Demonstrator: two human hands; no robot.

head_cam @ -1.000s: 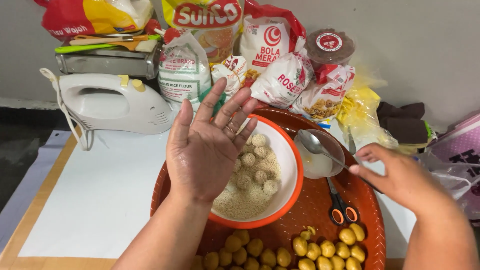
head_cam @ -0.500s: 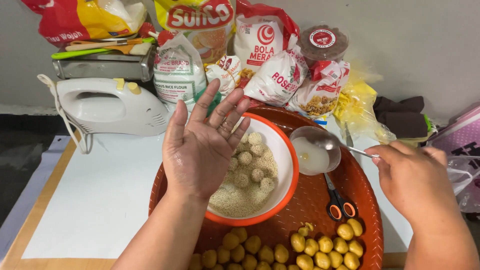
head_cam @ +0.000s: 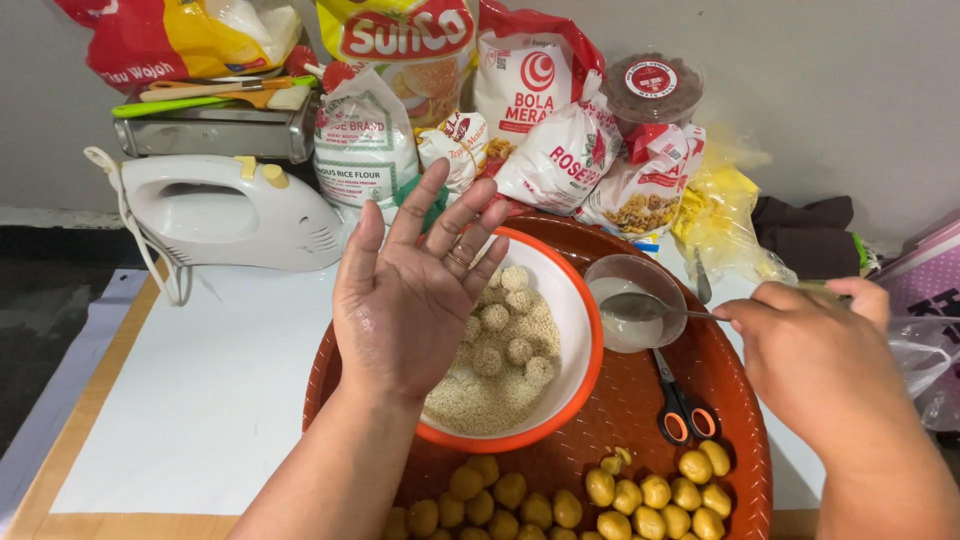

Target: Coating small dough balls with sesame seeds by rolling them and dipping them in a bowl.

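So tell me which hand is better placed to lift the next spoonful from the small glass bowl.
Right. The right hand grips the spoon handle, its bowl inside the small glass bowl. The left hand hovers open, palm up, over the sesame bowl.

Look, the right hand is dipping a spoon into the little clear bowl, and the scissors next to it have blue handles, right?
Not quite: the scissors have orange handles, as the head view shows. The right hand is indeed dipping the spoon into the little clear bowl.

This looks like a home kitchen corner set up for making sweets. Bags of flour and sugar (head_cam: 560,150) lean against a plain wall beside a white hand mixer (head_cam: 235,212). On the paper-covered worktop (head_cam: 210,400), a woven orange tray (head_cam: 720,400) holds dough balls (head_cam: 655,492) and a bowl of sesame seeds (head_cam: 560,330).
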